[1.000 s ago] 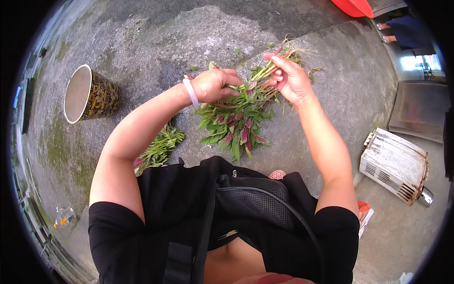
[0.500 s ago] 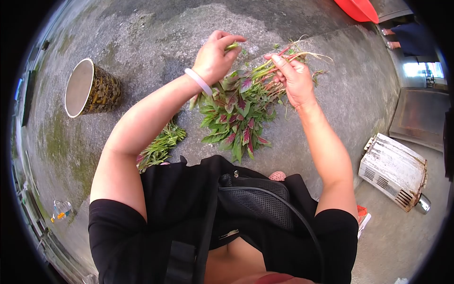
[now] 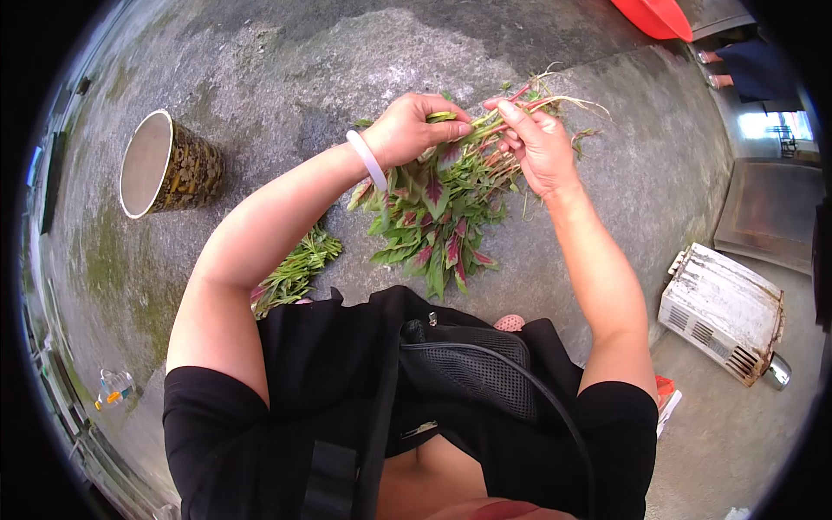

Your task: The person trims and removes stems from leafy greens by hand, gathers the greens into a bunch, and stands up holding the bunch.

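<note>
The right hand [image 3: 539, 147] is closed, thumb against fingers, on a few thin stems [image 3: 485, 128] just below their pale roots [image 3: 576, 102]. Meeting it from the left, the left hand [image 3: 412, 130] pinches the same stems between thumb and fingertips, with green pieces [image 3: 442, 116] tucked in its curled fingers. A bracelet [image 3: 367, 160] rings its wrist. Under the hands and toward the body lie the greens [image 3: 425, 238], leaves green and purple-red. A smaller heap [image 3: 299, 267] sits below the left forearm. Farther left stands a patterned bin [image 3: 191, 173]; well right of the grip, a rusty white box [image 3: 721, 303].
</note>
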`<state>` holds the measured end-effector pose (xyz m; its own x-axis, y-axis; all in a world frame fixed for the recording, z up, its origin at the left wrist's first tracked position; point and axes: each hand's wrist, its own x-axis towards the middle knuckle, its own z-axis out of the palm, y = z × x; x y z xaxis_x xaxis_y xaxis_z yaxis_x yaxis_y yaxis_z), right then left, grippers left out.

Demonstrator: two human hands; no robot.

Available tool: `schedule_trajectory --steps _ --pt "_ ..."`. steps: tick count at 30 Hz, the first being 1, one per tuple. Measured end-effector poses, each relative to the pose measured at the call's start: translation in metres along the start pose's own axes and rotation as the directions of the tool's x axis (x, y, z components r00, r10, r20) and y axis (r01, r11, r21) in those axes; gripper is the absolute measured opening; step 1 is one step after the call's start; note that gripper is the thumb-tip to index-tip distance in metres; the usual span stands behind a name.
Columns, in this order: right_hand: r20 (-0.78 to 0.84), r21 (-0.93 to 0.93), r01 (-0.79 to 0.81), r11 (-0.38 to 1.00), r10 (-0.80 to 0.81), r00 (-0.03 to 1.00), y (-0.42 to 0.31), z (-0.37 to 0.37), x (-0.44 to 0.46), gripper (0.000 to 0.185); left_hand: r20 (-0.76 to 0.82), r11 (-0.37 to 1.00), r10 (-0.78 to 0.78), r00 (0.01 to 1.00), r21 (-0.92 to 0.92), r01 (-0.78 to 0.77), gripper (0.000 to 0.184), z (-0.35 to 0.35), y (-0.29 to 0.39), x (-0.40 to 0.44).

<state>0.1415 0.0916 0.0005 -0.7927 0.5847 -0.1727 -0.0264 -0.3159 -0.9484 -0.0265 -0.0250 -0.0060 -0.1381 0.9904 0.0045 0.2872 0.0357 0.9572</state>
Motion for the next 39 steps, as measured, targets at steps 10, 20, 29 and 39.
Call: schedule_trajectory --steps 10,20,29,39 --pt "-0.099 -0.424 0.072 0.903 -0.125 0.987 0.003 0.007 -0.004 0.017 -0.021 0.889 0.126 0.992 0.446 -0.104 0.02 -0.002 0.006 0.001" --pt "-0.12 -0.096 0.14 0.986 -0.151 0.981 -0.008 0.014 -0.001 0.017 -0.146 0.969 -0.245 0.959 -0.006 0.246 0.022 -0.01 -0.005 0.011" --pt "0.036 0.134 0.033 0.99 -0.038 0.999 0.004 -0.001 0.008 0.021 0.212 0.947 -0.142 0.967 -0.255 0.194 0.023 0.001 0.007 0.002" --pt "0.396 -0.61 0.751 0.254 -0.723 0.566 0.001 0.041 -0.006 0.013 -0.071 0.938 -0.074 0.995 0.333 0.094 0.027 0.007 -0.019 0.015"
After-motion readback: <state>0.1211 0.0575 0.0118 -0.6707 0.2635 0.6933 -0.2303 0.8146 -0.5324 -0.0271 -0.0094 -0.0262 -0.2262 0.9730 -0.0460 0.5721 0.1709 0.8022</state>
